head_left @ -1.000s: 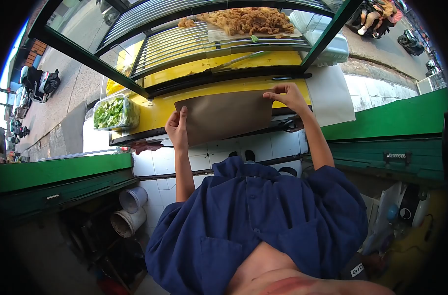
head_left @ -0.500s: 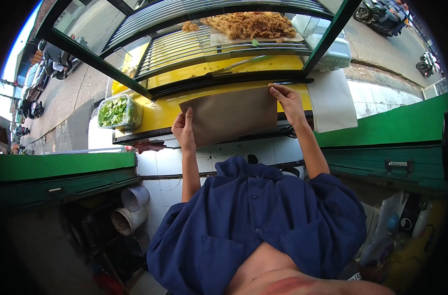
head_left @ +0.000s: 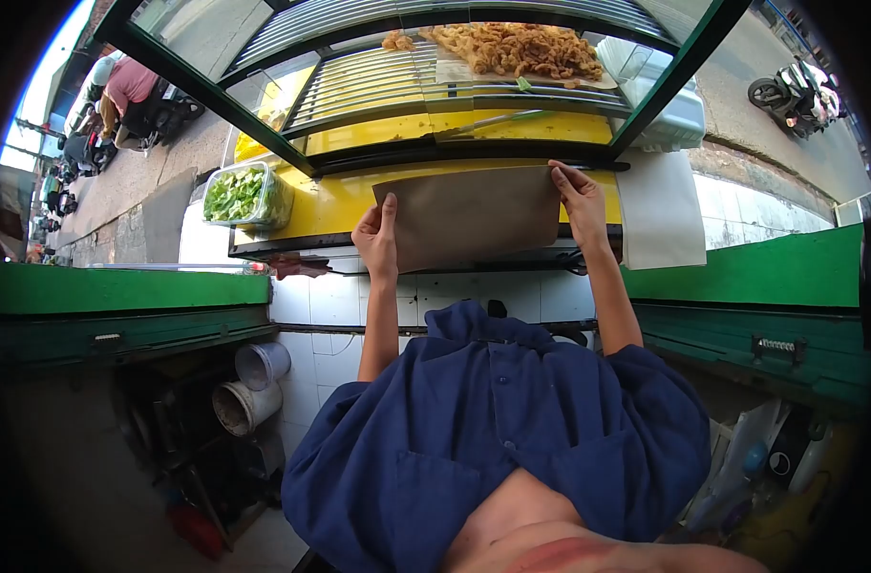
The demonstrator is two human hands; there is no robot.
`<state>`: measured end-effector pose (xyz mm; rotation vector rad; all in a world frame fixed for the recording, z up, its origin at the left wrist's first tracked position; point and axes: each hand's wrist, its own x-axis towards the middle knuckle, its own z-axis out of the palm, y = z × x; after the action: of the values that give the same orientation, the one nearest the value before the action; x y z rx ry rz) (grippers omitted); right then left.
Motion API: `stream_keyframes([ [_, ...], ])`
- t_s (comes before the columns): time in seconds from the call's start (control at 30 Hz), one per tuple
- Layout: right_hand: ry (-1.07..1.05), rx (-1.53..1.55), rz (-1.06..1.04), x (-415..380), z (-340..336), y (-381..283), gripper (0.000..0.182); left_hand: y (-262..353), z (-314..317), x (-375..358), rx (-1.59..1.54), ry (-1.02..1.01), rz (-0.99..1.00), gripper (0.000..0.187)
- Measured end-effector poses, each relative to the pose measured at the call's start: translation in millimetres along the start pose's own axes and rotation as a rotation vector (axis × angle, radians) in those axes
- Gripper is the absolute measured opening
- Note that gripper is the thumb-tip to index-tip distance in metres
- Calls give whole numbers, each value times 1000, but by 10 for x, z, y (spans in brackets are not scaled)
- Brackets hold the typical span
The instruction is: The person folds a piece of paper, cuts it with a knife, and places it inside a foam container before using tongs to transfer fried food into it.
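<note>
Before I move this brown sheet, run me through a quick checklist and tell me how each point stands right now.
1. Left hand grip: ok, it pinches the left edge of the brown sheet.
2. Right hand grip: ok, it pinches near the upper right corner.
3. A hand free: not ok, both hold the sheet.
4. Tub of greens clear of the sheet: ok, it stands apart, to the left.
5. Fried pieces clear of the sheet: ok, they lie beyond it, on the rack.
6. Underside of the sheet clean: cannot tell, it faces away from the camera.
</note>
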<state>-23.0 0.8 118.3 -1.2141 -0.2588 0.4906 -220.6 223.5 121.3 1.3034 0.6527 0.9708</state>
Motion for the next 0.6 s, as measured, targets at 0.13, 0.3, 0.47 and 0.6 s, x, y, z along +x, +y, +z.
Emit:
stream_keyframes([
  [0.13,-2,32,-26,-30,54,-29,21,33,-8,-10,23,-6,-7,30],
  [0.3,7,25,-57,-29,70,42,20,-25,-45,10,25,-20,0,29],
  [0.47,10,-254,-245,-33,86,2,16,-74,-361,181,149,-323,-79,23],
  [0.6,-68,-442,-320,-43,182,-208,13,254,-384,314,501,-613,-68,24],
])
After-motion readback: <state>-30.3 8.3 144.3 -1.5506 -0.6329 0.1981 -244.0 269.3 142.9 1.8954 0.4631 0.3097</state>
